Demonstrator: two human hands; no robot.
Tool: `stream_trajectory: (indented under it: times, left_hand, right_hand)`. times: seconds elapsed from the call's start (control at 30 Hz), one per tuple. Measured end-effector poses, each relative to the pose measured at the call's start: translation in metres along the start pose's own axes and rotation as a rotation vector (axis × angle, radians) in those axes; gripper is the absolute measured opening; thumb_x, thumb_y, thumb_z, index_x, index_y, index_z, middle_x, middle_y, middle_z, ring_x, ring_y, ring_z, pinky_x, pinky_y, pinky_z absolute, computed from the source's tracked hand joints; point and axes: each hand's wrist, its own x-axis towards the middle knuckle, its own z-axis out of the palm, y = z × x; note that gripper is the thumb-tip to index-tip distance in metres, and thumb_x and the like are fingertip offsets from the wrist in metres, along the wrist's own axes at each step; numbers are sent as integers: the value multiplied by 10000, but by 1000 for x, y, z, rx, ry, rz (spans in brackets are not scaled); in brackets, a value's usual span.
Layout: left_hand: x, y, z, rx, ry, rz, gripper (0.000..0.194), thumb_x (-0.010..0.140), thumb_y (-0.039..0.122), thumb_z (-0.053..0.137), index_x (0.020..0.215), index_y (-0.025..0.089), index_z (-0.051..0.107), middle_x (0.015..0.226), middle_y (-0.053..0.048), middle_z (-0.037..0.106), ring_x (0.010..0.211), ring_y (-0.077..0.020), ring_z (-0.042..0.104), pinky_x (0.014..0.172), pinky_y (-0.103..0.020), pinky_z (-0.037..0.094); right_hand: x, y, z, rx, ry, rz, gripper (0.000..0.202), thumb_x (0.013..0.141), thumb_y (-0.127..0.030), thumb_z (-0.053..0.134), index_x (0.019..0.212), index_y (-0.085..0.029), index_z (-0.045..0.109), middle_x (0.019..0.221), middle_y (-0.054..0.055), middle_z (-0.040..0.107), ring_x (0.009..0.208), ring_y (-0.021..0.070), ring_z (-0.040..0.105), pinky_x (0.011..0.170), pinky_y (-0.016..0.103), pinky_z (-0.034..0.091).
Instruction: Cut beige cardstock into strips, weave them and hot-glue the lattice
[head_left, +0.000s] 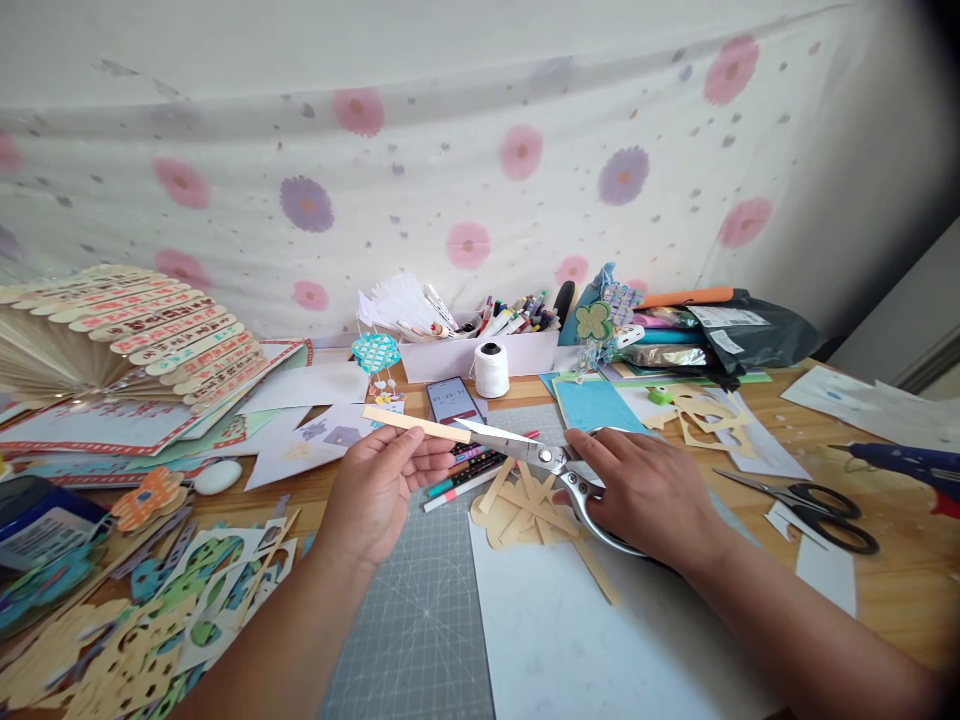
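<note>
While the two hands stand apart above the grey cutting mat (412, 610), each is closed on its own item. Left hand (364, 500): pale strip (416, 422), pinched between thumb and fingers, raised off the work surface, its right end at the blades. Right hand (649, 490): silver scissors (546, 456), gripped by the handles, blades parted and pointing left; exact finger placement in the loops partly hidden.

Below: loose pale strips (525, 515), crossed in a heap over the top of a white sheet (555, 630); markers (465, 475) just beside.

Hazards, by judgement: nicked left fingertips, should the blades travel along the strip toward the pinch; a crooked or folded edge, should the thin strip twist, being held on one side only; a lost offcut, should it drop among the similar pieces; rolling markers, should a wrist or the lower handle brush them
</note>
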Motion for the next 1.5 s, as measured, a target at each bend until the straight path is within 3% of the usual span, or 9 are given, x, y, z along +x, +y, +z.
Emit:
stream_trajectory:
  times: [0.2, 0.3, 0.4, 0.5, 0.63, 0.77, 0.97, 1.5]
  left_hand:
    - [3, -3, -4, -49, 4, 39, 311, 609, 327, 867, 695, 118, 654, 634, -33, 687, 574, -134, 637, 567, -229, 535]
    - [10, -3, -7, -125, 30, 88, 305, 634, 302, 861, 675, 143, 603, 629, 8, 647, 591, -110, 604, 600, -226, 543]
    - [14, -3, -8, -202, 22, 120, 279, 693, 272, 826, 684, 155, 573, 634, 19, 619, 586, -101, 570, 629, -247, 554]
    - [14, -2, -6, -260, -23, 122, 216, 779, 227, 753, 702, 157, 563, 616, 28, 576, 538, -86, 509, 603, -245, 546]
    - [11, -1, -4, -321, -58, 115, 190, 870, 173, 642, 704, 157, 550, 603, 30, 543, 519, -80, 479, 594, -239, 541]
    - [10, -1, -6, -353, -82, 101, 197, 914, 146, 568, 718, 153, 557, 601, 24, 538, 514, -84, 477, 577, -234, 537]
    - [10, -5, -8, -374, -104, 93, 178, 926, 135, 549, 751, 153, 578, 608, 24, 541, 531, -86, 491, 596, -234, 545]
    - [10, -7, -6, -356, -116, 88, 193, 921, 132, 547, 731, 154, 570, 603, 26, 535, 531, -90, 487, 588, -237, 541]
  right_hand:
    - [-2, 2, 2, 8, 14, 29, 420, 811, -537, 675, 1064, -202, 682, 795, 43, 710, 662, 251, 656, 555, 328, 298]
    - [-2, 3, -2, 117, -65, 105, 443, 801, -554, 674, 1089, -217, 662, 832, 46, 712, 690, 257, 654, 567, 313, 313]
    - [-1, 1, -11, 487, -290, 167, 443, 844, -570, 606, 1100, -209, 620, 821, 33, 683, 656, 202, 603, 565, 280, 339]
    - [0, -5, -21, 952, -483, 66, 476, 891, -640, 476, 991, -188, 587, 742, 4, 573, 630, 153, 498, 543, 248, 336]
    - [0, -10, -25, 1229, -525, -44, 509, 902, -681, 425, 860, -182, 518, 740, -15, 460, 644, 128, 401, 550, 240, 309]
    - [-3, -9, -25, 1404, -607, -10, 536, 906, -702, 398, 791, -185, 473, 693, -19, 460, 605, 120, 451, 530, 237, 324]
    - [-3, -7, -25, 1503, -739, 29, 617, 868, -757, 408, 900, -154, 539, 635, -32, 478, 511, 108, 499, 469, 223, 349]
    - [0, -8, -26, 1524, -752, 29, 634, 858, -756, 436, 920, -138, 564, 641, -34, 464, 525, 104, 483, 473, 220, 365]
